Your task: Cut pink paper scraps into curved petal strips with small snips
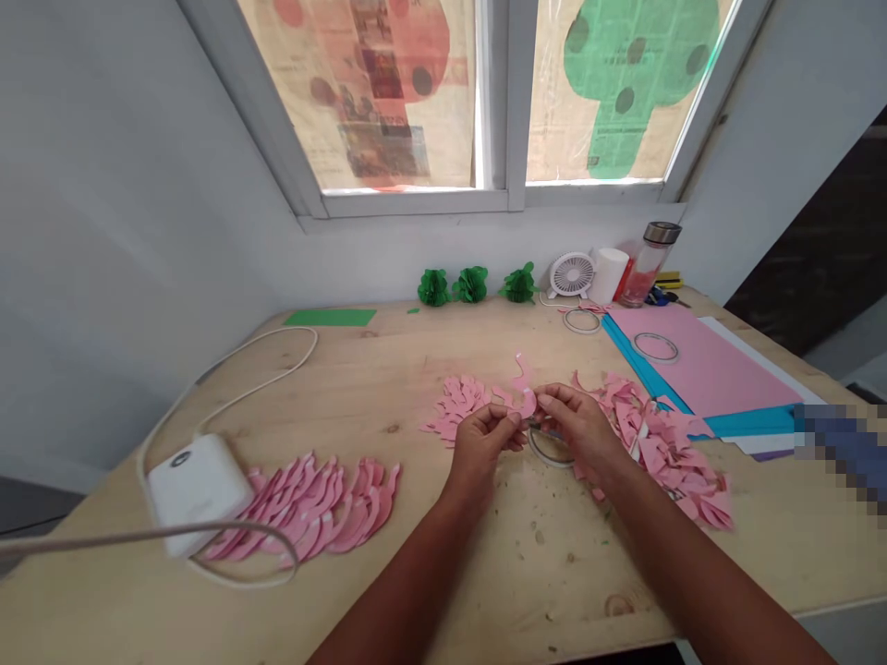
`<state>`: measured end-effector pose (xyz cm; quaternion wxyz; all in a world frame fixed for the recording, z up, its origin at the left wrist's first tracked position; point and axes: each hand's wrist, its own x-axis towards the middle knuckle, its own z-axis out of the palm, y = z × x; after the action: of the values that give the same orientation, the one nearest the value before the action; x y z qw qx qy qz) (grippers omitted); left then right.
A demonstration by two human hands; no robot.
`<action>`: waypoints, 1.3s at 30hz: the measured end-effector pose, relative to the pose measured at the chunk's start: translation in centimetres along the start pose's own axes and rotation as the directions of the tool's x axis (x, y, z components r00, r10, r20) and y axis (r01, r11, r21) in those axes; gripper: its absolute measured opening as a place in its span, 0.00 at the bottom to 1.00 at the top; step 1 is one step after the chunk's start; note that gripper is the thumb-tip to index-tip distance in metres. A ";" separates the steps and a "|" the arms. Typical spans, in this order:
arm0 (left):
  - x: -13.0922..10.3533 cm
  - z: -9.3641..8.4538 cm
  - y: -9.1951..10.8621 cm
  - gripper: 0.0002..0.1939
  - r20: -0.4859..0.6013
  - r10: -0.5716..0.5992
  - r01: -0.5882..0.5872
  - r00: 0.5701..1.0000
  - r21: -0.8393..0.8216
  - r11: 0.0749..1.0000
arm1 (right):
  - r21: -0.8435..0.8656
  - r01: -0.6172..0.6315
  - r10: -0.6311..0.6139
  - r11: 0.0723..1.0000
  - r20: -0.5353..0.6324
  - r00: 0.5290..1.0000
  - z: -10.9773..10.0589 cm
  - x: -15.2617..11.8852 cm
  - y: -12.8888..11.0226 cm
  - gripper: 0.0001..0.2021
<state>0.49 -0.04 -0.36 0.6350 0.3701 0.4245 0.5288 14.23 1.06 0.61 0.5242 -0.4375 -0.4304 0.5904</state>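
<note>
A curved pink paper strip with a small white patch is held up between both hands over the table's middle. My left hand pinches its lower left part between thumb and fingers. My right hand grips its right side near the white patch. Just under the right hand lies a tape roll, partly hidden by the fingers. Behind the left hand is a cluster of small pink paper cutouts. To the right, a heap of pink paper scraps lies partly behind the right forearm.
Curved pink strips lie at left beside a white box with a cable. Green paper ornaments, a small fan and a glass bottle line the wall. Colored sheets carry another tape roll.
</note>
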 end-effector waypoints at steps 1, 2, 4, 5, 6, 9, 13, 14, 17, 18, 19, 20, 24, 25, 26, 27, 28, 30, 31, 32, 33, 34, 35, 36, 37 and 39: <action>0.0 0.0 0.0 0.10 0.009 -0.001 0.001 1.000 0.012 1.000 | -0.020 0.001 -0.001 1.000 -0.002 1.000 0.0 0.0 0.0 0.12; 0.0 0.0 -0.1 0.10 0.014 -0.001 0.001 1.000 0.020 1.000 | -0.042 -0.001 0.000 0.999 -0.005 1.000 0.1 -0.1 -0.1 0.11; -0.1 0.0 0.0 0.10 0.020 0.002 -0.002 1.000 0.027 1.000 | -0.086 0.002 -0.003 0.996 -0.014 1.000 0.1 -0.2 -0.2 0.11; -0.1 0.0 0.0 0.10 0.020 0.004 -0.005 1.000 0.026 1.000 | -0.098 0.004 -0.005 0.995 -0.017 1.000 0.2 -0.2 -0.3 0.11; 0.0 0.0 0.0 0.10 0.012 0.008 -0.009 1.000 0.026 1.000 | -0.107 0.007 -0.010 0.994 -0.021 1.000 0.2 -0.2 -0.3 0.11; 0.0 -0.1 0.2 0.10 -0.026 0.035 -0.034 0.999 0.048 0.998 | -0.120 0.015 -0.019 0.993 -0.033 0.999 0.1 -0.1 -0.3 0.11; 0.0 -0.1 0.2 0.10 -0.032 0.069 -0.066 0.997 0.078 0.995 | -0.132 0.003 -0.007 0.991 -0.028 1.000 0.0 -0.1 -0.3 0.11; 0.0 0.0 0.2 0.10 -0.030 0.075 -0.072 0.997 0.077 0.994 | -0.133 0.003 -0.006 0.991 -0.027 1.000 0.0 -0.1 -0.4 0.11; -0.1 0.1 0.2 0.11 -0.034 0.104 -0.101 0.994 0.076 0.992 | -0.128 0.003 -0.007 0.992 -0.025 1.000 0.1 -0.2 -0.5 0.11; -0.1 0.2 0.2 0.11 -0.038 0.121 -0.118 0.992 0.078 0.990 | -0.125 0.004 -0.007 0.992 -0.023 1.000 0.1 -0.2 -0.5 0.11; -0.2 0.2 0.2 0.11 -0.041 0.142 -0.138 0.989 0.081 0.987 | -0.122 0.006 -0.009 0.992 -0.022 1.000 0.2 -0.3 -0.5 0.11; -0.2 0.2 0.3 0.12 -0.042 0.166 -0.162 0.985 0.085 0.983 | -0.121 0.009 -0.012 0.993 -0.022 1.000 0.2 -0.3 -0.5 0.10; -0.4 0.2 0.3 0.12 -0.050 0.271 -0.264 0.961 0.118 0.957 | -0.097 0.018 -0.022 0.995 -0.038 0.999 0.1 -0.1 -0.1 0.10; -0.4 0.1 0.3 0.12 -0.070 0.292 -0.282 0.954 0.132 0.950 | -0.075 0.012 -0.016 0.997 -0.045 0.999 0.0 0.0 -0.1 0.10; -0.4 0.0 0.3 0.10 -0.101 0.313 -0.296 0.945 0.149 0.943 | -0.046 0.003 -0.005 0.999 -0.050 0.999 0.0 0.0 -0.1 0.11; -0.3 -0.1 0.3 0.09 -0.134 0.329 -0.307 0.935 0.166 0.937 | -0.015 -0.008 0.007 1.000 -0.052 0.999 -0.1 0.1 -0.1 0.11; -0.3 -0.3 0.3 0.07 -0.162 0.341 -0.312 0.926 0.180 0.933 | 0.018 -0.020 0.021 1.000 -0.048 0.999 -0.1 0.1 -0.2 0.12; -0.1 -0.5 0.2 0.05 -0.192 0.348 -0.311 0.918 0.197 0.930 | 0.082 -0.040 0.042 0.996 -0.019 0.999 -0.2 0.0 -0.5 0.13; 0.0 -0.6 0.2 0.04 -0.196 0.343 -0.305 0.919 0.200 0.931 | 0.108 -0.045 0.045 0.993 -0.004 0.999 -0.2 -0.1 -0.7 0.13; 0.0 -0.7 0.2 0.04 -0.196 0.336 -0.297 0.921 0.202 0.933 | 0.125 -0.044 0.044 0.991 0.004 0.999 -0.2 -0.1 -0.8 0.13; 0.1 -0.7 0.1 0.05 -0.197 0.327 -0.287 0.924 0.205 0.936 | 0.130 -0.034 0.034 0.991 0.001 0.999 -0.3 -0.1 -0.9 0.12; 0.2 -0.7 0.1 0.05 -0.200 0.318 -0.277 0.927 0.208 0.938 | 0.119 -0.016 0.018 0.993 -0.017 1.000 -0.4 0.0 -1.0 0.12; 0.2 -0.7 0.1 0.05 -0.206 0.311 -0.269 0.928 0.208 0.940 | 0.088 0.008 -0.004 0.996 -0.051 0.999 -0.5 0.1 -1.0 0.12; 0.2 -0.7 0.0 0.06 -0.212 0.304 -0.262 0.929 0.205 0.943 | 0.037 0.034 -0.030 0.999 -0.090 0.995 -0.7 0.2 -0.9 0.12; 0.3 -0.7 0.0 0.06 -0.216 0.298 -0.257 0.930 0.198 0.946 | -0.034 0.059 -0.063 0.998 -0.129 0.990 -0.9 0.4 -0.8 0.11; 0.4 -0.7 -0.1 0.07 -0.221 0.288 -0.251 0.932 0.180 0.951 | -0.241 0.098 -0.141 0.966 -0.170 0.975 -1.4 0.7 -0.4 0.10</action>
<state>-0.11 0.36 -0.78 0.4696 0.4034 0.4828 0.6194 15.61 1.88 0.59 0.5423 -0.5216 -0.4712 0.4601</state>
